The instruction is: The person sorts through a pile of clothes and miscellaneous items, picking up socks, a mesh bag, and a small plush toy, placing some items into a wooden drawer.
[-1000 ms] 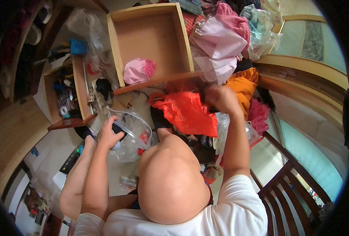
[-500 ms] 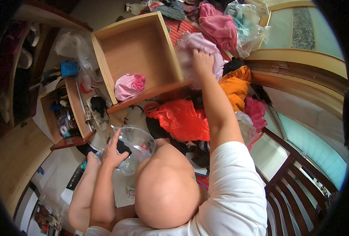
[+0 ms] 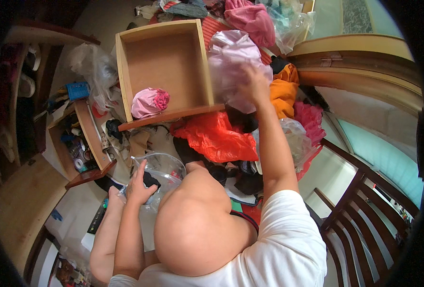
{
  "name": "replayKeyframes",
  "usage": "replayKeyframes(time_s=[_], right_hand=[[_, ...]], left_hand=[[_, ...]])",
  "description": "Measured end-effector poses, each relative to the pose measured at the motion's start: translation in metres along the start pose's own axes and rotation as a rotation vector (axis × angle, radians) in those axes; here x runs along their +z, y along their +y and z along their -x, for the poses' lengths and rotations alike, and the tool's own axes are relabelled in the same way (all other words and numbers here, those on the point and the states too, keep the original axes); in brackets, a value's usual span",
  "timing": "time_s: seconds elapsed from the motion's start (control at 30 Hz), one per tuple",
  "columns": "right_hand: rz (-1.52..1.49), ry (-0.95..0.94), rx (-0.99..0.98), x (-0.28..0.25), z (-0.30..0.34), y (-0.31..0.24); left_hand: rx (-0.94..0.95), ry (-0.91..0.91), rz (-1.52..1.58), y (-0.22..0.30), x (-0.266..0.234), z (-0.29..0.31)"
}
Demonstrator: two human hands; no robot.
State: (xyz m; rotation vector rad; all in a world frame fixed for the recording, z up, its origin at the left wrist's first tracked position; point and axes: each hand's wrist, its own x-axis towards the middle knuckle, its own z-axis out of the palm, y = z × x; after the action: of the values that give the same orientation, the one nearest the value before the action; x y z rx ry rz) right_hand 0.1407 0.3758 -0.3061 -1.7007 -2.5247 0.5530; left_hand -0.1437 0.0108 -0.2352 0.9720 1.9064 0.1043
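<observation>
My left hand (image 3: 138, 189) grips a clear plastic zip bag (image 3: 166, 165) beside my raised knee, its thumb next to something black (image 3: 150, 181) at the bag. My right hand (image 3: 257, 90) reaches out to a pale pink satin cloth (image 3: 233, 50) right of the drawer; motion smears its fingers, so their hold on the cloth is unclear. The wooden drawer (image 3: 166, 57) lies with its open side up. In its near left corner sits a small pink satin bundle (image 3: 146, 103) with a darker pink ruffled end.
A red plastic bag (image 3: 217, 138) lies in front of the drawer, an orange cloth (image 3: 283, 93) to the right. A smaller drawer (image 3: 90, 129) full of odds and ends stands at left. Pink towelling (image 3: 250, 21) lies at the back; a dark slatted wooden chair (image 3: 360, 205) stands at right.
My right hand has shifted toward me and to the right across the pale pink cloth, which now spreads out more. The whole view has moved slightly. My left hand keeps its place at the bag.
</observation>
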Motion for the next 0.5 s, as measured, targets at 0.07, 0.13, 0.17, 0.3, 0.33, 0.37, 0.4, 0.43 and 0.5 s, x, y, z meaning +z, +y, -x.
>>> replayKeyframes(time_s=[0.07,0.13,0.17,0.3,0.33,0.37,0.4,0.43,0.5], right_hand=[[0.206,0.214,-0.062,-0.017,-0.033,-0.005],[0.368,0.120,-0.008,-0.006,-0.063,0.001],[0.477,0.068,-0.003,0.015,-0.078,0.017],[0.553,-0.237,-0.091,0.054,-0.085,0.001],[0.496,-0.186,-0.138,0.057,-0.082,0.002],[0.437,-0.138,-0.186,0.057,-0.078,0.003],[0.457,-0.151,-0.198,0.055,-0.073,0.006],[0.477,-0.164,-0.208,0.052,-0.069,0.011],[0.436,0.121,-0.082,0.024,-0.055,0.015]], left_hand=[[0.002,-0.001,-0.012,-0.005,0.002,0.003],[0.014,-0.003,-0.019,-0.004,-0.001,0.003],[-0.002,-0.021,-0.019,0.000,0.000,0.000],[-0.021,-0.007,-0.002,0.006,-0.003,-0.002],[-0.036,-0.013,-0.008,0.009,-0.004,-0.002],[-0.049,-0.004,-0.004,0.011,-0.007,-0.001],[-0.047,-0.015,-0.009,0.012,-0.008,-0.003],[-0.044,-0.028,-0.014,0.012,-0.008,-0.004],[-0.019,-0.008,0.002,0.012,-0.007,-0.003]])
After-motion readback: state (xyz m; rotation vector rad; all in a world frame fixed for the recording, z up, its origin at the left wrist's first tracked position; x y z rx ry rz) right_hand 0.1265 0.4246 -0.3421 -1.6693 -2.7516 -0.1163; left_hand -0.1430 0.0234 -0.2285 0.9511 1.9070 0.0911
